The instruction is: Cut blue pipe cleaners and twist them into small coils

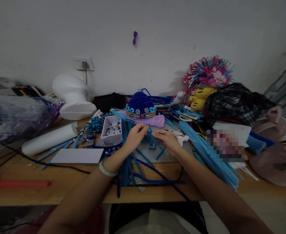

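Note:
Between my two hands hangs a light blue pipe cleaner piece with several curled ends. My left hand is closed, thumb and fingertips pinching its upper left part. My right hand pinches at its right side, though the fingertips partly hide the contact. Just behind stands a dark blue velvety headpiece with a beaded band, and a bundle of lilac pipe cleaners lies at its base. A bundle of blue pipe cleaners lies below my left wrist.
A bead box and a white card are to the left, before a white foam head. More blue pipe cleaners lie right, near a plaid cloth. A black cable crosses the wooden table.

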